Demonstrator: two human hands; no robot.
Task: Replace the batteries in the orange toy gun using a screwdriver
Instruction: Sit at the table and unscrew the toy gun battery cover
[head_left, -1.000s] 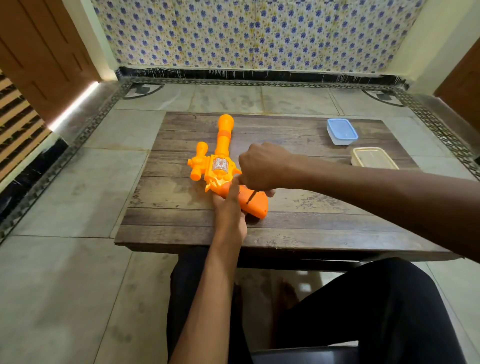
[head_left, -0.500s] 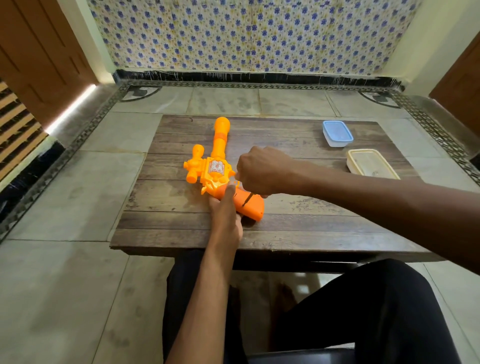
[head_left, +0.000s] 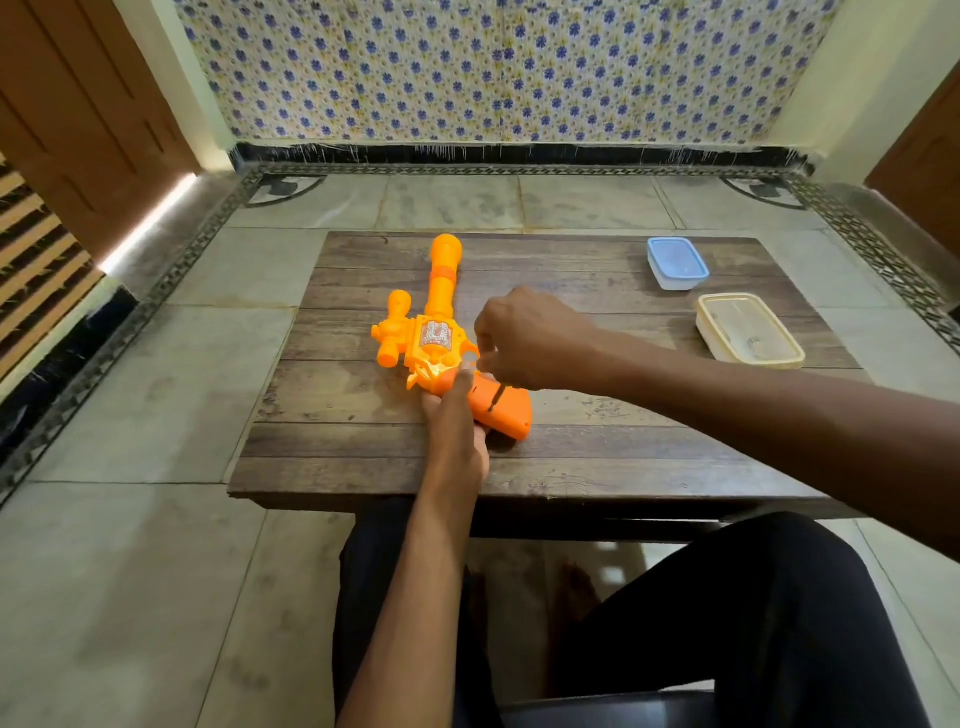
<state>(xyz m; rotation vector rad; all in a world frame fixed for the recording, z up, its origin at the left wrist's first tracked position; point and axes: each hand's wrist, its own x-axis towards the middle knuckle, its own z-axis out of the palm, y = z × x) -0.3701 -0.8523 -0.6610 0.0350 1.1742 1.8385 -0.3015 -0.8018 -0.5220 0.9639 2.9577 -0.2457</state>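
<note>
The orange toy gun (head_left: 439, 322) lies flat on the wooden table (head_left: 597, 447), barrel pointing away from me, grip toward the near edge. My left hand (head_left: 457, 415) grips the gun at the top of its handle, thumb laid over the body. My right hand (head_left: 524, 345) is curled around a screwdriver (head_left: 497, 397); only its thin dark shaft shows below the fist, its tip set on the orange grip. The screwdriver's handle is hidden inside my fist.
A blue-lidded plastic box (head_left: 677, 262) and a clear cream-rimmed box (head_left: 748, 330) stand at the table's far right. My dark-trousered legs (head_left: 727, 623) are under the near edge. Tiled floor surrounds the low table.
Both hands stay on the gun with the screwdriver tip on the grip. My right fist has shifted only slightly; the view has moved a little.
</note>
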